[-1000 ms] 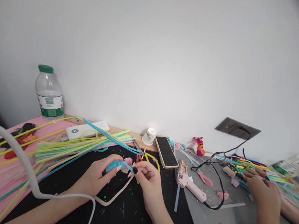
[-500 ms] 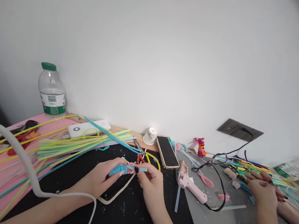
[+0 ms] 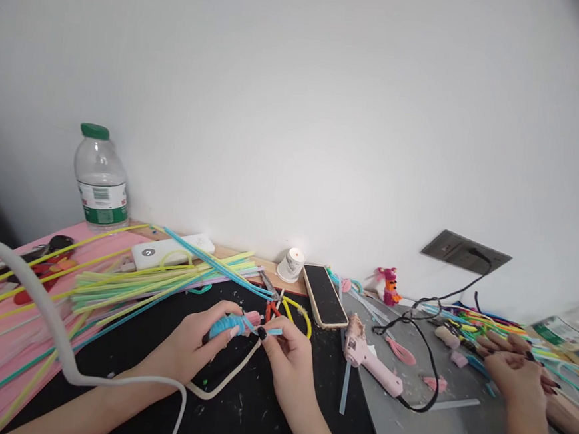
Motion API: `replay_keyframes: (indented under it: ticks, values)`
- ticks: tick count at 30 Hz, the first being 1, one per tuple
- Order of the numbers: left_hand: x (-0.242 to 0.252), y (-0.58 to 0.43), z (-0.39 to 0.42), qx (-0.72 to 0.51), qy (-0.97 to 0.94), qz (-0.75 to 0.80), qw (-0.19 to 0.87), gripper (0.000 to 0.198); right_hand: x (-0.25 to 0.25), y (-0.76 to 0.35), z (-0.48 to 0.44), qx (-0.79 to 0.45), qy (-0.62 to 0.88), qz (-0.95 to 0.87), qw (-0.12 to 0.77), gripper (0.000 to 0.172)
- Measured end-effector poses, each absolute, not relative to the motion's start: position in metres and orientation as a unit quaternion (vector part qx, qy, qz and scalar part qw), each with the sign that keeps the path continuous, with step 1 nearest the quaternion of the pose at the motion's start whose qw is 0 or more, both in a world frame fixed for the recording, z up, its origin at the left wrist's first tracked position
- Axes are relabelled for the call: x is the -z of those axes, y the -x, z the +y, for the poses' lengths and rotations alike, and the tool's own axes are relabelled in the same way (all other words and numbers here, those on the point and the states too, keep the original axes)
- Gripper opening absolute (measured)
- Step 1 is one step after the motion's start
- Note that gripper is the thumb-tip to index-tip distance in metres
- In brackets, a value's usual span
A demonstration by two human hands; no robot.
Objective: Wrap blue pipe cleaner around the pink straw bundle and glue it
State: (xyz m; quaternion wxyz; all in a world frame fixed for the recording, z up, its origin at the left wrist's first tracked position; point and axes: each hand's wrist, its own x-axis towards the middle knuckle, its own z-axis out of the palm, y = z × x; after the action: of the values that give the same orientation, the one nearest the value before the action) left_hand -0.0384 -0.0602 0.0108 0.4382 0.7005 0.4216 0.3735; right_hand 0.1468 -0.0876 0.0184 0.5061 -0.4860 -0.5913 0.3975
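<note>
My left hand (image 3: 186, 349) is closed round a small piece wound in blue pipe cleaner with pink at its end (image 3: 234, 322), held just above the black mat (image 3: 234, 413). My right hand (image 3: 289, 359) pinches the loose blue end of that pipe cleaner (image 3: 273, 331) between thumb and forefinger, right beside the piece. Both hands hover near the middle of the table, in front of a fan of long yellow, green and blue pipe cleaners (image 3: 154, 278).
A water bottle (image 3: 100, 179) and white power bank (image 3: 171, 249) stand at back left, a phone (image 3: 324, 294), small paper cup (image 3: 290, 264) and pink glue gun (image 3: 371, 362) to the right. Pliers (image 3: 276, 304) lie behind my hands. Another person's hands (image 3: 513, 368) work at far right among coloured stems.
My right hand has pulled the blue end a little to the right and pinched it nearer the piece. The other person's hands have shifted slightly on the right.
</note>
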Motion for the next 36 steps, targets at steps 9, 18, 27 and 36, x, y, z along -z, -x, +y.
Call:
replay_keyframes:
  ticks: [9, 18, 27, 36]
  values:
    - [0.001, 0.028, -0.054, -0.424, -0.51, 0.381, 0.644, 0.037, -0.017, -0.147, -0.086, -0.326, 0.477, -0.666, 0.472, 0.014]
    - [-0.002, 0.026, -0.057, -0.415, -0.373, 0.368, 0.743, 0.042, -0.016, -0.144, -0.087, -0.298, 0.485, -0.665, 0.483, 0.024]
    - [0.007, 0.026, -0.054, -0.399, -0.383, 0.355, 0.754, 0.047, -0.015, -0.146, -0.087, -0.354, 0.474, -0.651, 0.476, 0.027]
    - [0.006, 0.027, -0.053, -0.375, -0.425, 0.34, 0.75, 0.045, -0.014, -0.147, -0.084, -0.379, 0.469, -0.626, 0.495, 0.019]
